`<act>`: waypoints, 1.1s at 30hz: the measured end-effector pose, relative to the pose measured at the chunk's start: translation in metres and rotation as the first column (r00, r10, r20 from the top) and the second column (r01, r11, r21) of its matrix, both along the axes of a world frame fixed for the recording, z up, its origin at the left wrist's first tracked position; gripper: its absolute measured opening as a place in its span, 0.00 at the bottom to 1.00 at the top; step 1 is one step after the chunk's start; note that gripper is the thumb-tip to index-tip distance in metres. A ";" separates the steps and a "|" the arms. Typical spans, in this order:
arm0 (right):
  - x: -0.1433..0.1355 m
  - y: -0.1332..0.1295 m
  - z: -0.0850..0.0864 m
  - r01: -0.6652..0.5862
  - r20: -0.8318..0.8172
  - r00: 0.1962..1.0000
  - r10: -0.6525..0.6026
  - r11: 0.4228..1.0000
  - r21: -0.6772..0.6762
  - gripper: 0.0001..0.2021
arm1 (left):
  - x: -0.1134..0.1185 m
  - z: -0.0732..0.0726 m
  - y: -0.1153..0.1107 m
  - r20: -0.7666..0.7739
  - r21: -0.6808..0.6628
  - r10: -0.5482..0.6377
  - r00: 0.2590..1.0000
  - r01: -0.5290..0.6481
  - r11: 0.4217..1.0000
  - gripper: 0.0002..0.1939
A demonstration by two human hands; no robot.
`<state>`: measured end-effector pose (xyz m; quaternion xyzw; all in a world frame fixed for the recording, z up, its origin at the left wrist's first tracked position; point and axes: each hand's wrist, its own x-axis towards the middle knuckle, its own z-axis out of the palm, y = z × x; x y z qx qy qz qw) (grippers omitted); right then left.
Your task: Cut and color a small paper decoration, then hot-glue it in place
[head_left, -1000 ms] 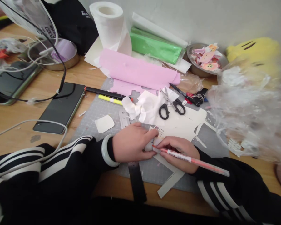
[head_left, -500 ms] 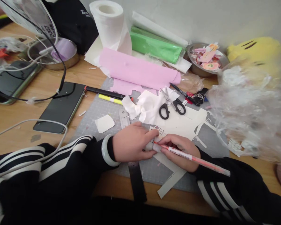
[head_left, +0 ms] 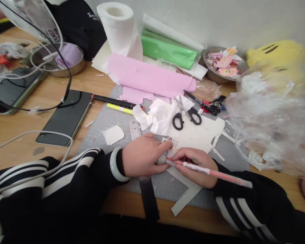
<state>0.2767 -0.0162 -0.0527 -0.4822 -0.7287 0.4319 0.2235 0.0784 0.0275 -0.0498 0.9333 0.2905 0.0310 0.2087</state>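
Observation:
My right hand (head_left: 198, 166) pinches a red gel pen (head_left: 205, 170) with a clear barrel and white label. Its tip meets a small pale piece of paper (head_left: 162, 159) on the cutting mat. My left hand (head_left: 144, 155) presses that piece down, thumb and forefinger on either side of it; the other fingers are partly hidden. Just above lies paper with a black line drawing (head_left: 172, 141). A ruler (head_left: 148, 198) runs under my left hand. Black-handled scissors (head_left: 186, 115) rest on white paper beyond both hands.
Across the back are a pink sheet roll (head_left: 149, 73), a paper towel roll (head_left: 119, 30), a green pack (head_left: 170, 51) and a metal bowl of cutouts (head_left: 222, 64). Plastic bags (head_left: 271, 125) crowd the right. A phone (head_left: 66, 118) and cables lie left. Markers (head_left: 117, 101) cross the grey mat (head_left: 96, 125).
The pen's rear end has shifted slightly right and its tip a little lower, as my right hand moved a bit. My left hand stays in place.

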 end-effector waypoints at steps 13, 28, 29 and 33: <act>0.001 0.001 -0.003 0.043 0.029 0.999 -0.043 0.999 -0.004 0.06 | 0.000 -0.001 0.000 0.004 -0.001 -0.006 1.000 0.006 1.000 0.17; 0.001 0.001 0.000 0.007 -0.014 1.000 -0.008 0.999 -0.038 0.04 | 0.000 -0.002 0.000 0.023 0.023 -0.003 1.000 0.003 1.000 0.17; 0.001 0.001 0.001 0.016 0.003 1.000 -0.016 0.999 -0.039 0.05 | 0.000 -0.002 0.001 0.021 0.019 -0.003 1.000 0.003 1.000 0.17; 0.001 0.000 -0.002 0.035 0.045 0.998 -0.035 0.999 -0.012 0.06 | -0.001 -0.001 0.001 0.014 0.010 -0.006 1.000 0.006 1.000 0.17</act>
